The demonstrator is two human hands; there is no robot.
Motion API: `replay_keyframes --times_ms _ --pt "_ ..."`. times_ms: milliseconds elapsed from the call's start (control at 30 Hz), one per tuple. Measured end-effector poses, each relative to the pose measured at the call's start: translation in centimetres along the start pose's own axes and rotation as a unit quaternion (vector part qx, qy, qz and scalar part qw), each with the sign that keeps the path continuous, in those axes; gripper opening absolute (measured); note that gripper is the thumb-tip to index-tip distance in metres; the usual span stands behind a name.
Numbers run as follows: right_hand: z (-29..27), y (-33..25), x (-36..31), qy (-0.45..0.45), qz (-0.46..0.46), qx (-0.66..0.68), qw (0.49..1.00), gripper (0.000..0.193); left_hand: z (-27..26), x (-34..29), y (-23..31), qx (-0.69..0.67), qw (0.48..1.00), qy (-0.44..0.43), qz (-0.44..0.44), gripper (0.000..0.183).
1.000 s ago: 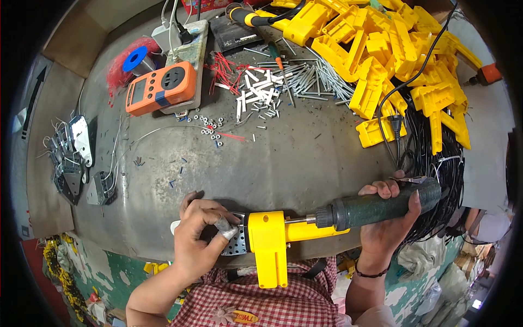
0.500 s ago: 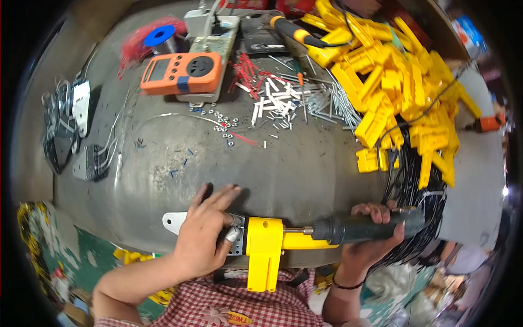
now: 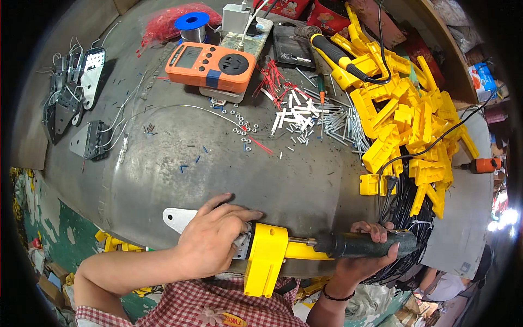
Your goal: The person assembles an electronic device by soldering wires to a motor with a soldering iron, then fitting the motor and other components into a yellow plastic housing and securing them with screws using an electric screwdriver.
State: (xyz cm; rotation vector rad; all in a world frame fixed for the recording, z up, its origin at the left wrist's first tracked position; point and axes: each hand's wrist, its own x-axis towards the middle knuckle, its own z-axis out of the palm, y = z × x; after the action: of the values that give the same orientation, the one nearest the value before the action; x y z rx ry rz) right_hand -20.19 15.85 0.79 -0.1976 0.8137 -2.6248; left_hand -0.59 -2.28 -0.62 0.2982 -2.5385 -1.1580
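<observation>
At the table's near edge, a yellow plastic housing (image 3: 265, 256) is joined to a grey metal bracket with a rounded, holed end (image 3: 180, 218). My left hand (image 3: 212, 237) closes over the bracket, its fingers lying across the top beside the housing; the thumb is mostly hidden. From the right, my right hand (image 3: 373, 248) grips a dark electric screwdriver (image 3: 348, 245), held level. Its metal shaft (image 3: 299, 240) points left and meets the housing's right side. The tip and any screw there are hidden. A yellow arm of the housing runs under the shaft.
Many yellow plastic parts (image 3: 389, 141) are heaped at right, above black cables (image 3: 417, 218). Long screws (image 3: 348, 128), white sleeves (image 3: 297, 114) and nuts (image 3: 239, 128) lie mid-table. Behind stand an orange meter (image 3: 212, 62) and solder spool (image 3: 192, 30). Wired brackets (image 3: 71, 90) sit at far left.
The whole view has shifted and tilted. My left fingers have slid a little right toward the housing, and the thumb has gone from sight. The screwdriver stays against the housing.
</observation>
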Motion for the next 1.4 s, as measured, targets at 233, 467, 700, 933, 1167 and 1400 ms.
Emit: replay_keyframes --times_ms 233,467,700,933,1167,1400 --pt "0.6 -0.2 0.4 0.030 -0.016 0.010 0.999 0.033 -0.2 0.9 0.7 0.012 1.000 0.015 -0.008 0.035" --pt "0.5 -2.8 0.4 0.046 0.023 -0.017 0.999 0.035 -1.7 1.0 -0.4 0.011 0.999 -0.048 -0.004 0.050" --pt "-0.2 -2.7 -0.5 -0.017 0.041 0.051 0.998 0.036 -1.9 2.0 0.5 0.062 0.990 -0.128 0.010 0.074" --pt "-0.1 -1.0 -1.1 -0.018 0.040 0.094 0.995 0.036 -1.9 2.1 1.0 0.079 0.989 -0.123 -0.007 0.072" --pt "0.0 -1.1 -1.2 0.034 0.013 0.049 0.998 0.041 -4.4 4.8 -1.4 -0.048 0.988 -0.086 -0.122 0.042" --pt "-0.2 -1.2 -1.2 0.013 0.022 0.050 0.998 0.041 -3.2 8.7 -4.4 0.241 0.965 0.082 -0.068 0.027"
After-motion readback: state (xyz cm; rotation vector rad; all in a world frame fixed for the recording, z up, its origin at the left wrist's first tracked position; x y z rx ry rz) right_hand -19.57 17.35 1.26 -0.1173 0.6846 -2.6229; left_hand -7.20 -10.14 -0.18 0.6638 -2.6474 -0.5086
